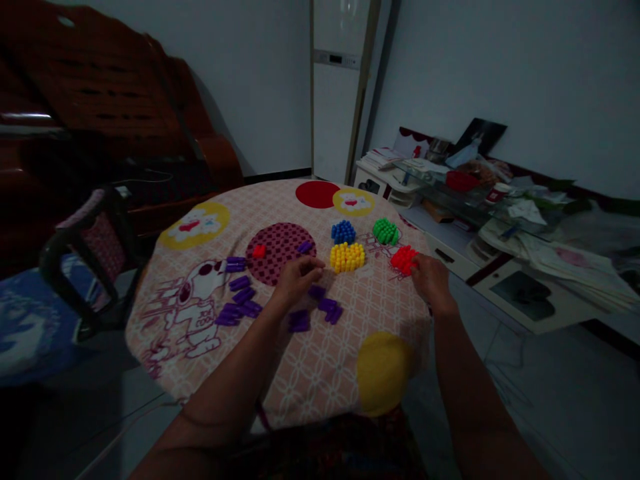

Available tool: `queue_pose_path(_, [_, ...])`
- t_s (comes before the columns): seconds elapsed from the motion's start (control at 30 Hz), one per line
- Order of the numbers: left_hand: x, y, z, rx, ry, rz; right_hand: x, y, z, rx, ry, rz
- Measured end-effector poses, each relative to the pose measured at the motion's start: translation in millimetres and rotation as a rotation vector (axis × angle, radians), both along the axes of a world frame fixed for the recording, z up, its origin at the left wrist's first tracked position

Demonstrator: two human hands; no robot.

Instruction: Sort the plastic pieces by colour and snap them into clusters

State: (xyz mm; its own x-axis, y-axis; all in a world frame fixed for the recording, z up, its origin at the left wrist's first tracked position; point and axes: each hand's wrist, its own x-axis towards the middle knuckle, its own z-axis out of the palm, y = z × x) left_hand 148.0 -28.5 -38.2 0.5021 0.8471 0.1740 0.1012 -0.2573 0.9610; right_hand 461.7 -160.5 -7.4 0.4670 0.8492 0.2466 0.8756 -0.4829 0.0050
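My left hand point(297, 279) is above the middle of the table, thumb and fingertips brought close together; whatever may be between them is too small to make out. Purple plastic pieces point(327, 307) lie just below and right of it, and more purple pieces point(243, 293) are scattered to its left. A small red block point(259, 251) and one purple piece point(305, 247) rest on the dark red circle. At the right, my right hand point(431, 280) has its fingers closed at the edge of a red cluster of small knobby plastic pieces point(403, 260). Yellow point(347, 257), blue point(343, 232) and green point(385, 231) clusters sit nearby.
A patterned cloth covers the round table point(320, 373). A low cabinet point(450, 260) loaded with papers and bags runs along the right wall. To the left are a folding chair point(75, 233) and a carved wooden sofa point(125, 100). A tall white unit point(336, 113) stands behind.
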Motion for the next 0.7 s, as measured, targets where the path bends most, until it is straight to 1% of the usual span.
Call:
queue_pose_path(0.07, [-10.7,16.4,1.1,0.16,0.102,0.158,-1.8,-2.3,0.8,0.045,0.011,-0.03])
queue_pose_path(0.17, [-32.8,51.8,0.7,0.385,0.214,0.419,-8.1,-6.3,4.1,0.116,0.032,-0.042])
queue_pose_path(0.23, [-47.8,76.4,-3.5,0.448,0.23,0.493,-13.8,-7.9,5.5,0.152,0.045,-0.024])
queue_pose_path(0.3, [-60.0,95.9,-10.8,0.436,0.279,0.512,-19.2,-8.3,4.8,0.175,0.06,0.019])
queue_pose_path(0.37, [-67.9,107.3,-18.6,0.395,0.367,0.525,-24.3,-7.6,1.7,0.19,0.077,0.074])
queue_pose_path(0.43, [-71.1,110.2,-23.0,0.373,0.445,0.552,-30.3,-5.8,-2.8,0.206,0.102,0.116])
queue_pose_path(0.47, [-70.6,108.7,-22.9,0.375,0.464,0.563,-34.4,-4.5,-5.2,0.217,0.124,0.136])
queue_pose_path(0.53, [-65.2,100.8,-17.2,0.393,0.45,0.556,-46.1,-1.0,-9.8,0.252,0.203,0.191])
queue_pose_path(0.6, [-52.9,86.8,-5.4,0.399,0.403,0.461,-62.6,3.9,-13.5,0.297,0.342,0.278])
queue_pose_path(0.7, [-23.4,53.7,15.2,0.38,0.337,0.229,-91.6,12.7,-16.6,0.373,0.647,0.431])
